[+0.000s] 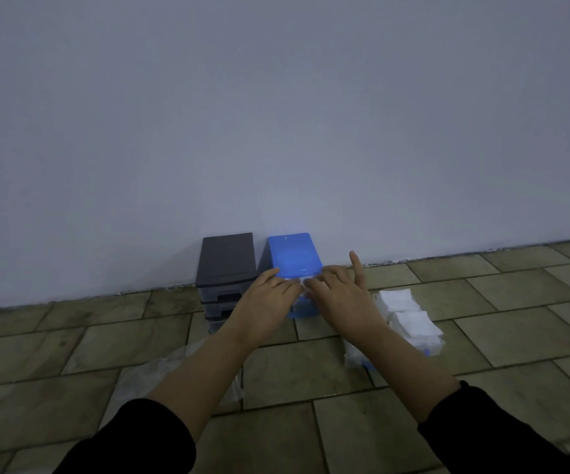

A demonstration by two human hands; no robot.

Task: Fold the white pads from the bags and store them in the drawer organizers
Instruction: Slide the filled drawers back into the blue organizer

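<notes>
Two drawer organizers mid-frame, black [227, 258] and blue [293, 253], left hand [266, 299] and right hand [340, 295] at the blue one's white-filled drawer, grip unclear, two pad stacks [406, 316] right

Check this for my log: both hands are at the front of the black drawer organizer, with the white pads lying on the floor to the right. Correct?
Not quite. In the head view both the left hand and the right hand are at the front of the blue drawer organizer, not the black one. The white pads do lie on the floor to the right.

— What sort of place is this?
— A bare room indoors, likely a home: a plain white wall [276, 114], a worn tiled floor [311, 371], and two small plastic drawer units [226, 258] against the wall.
</notes>
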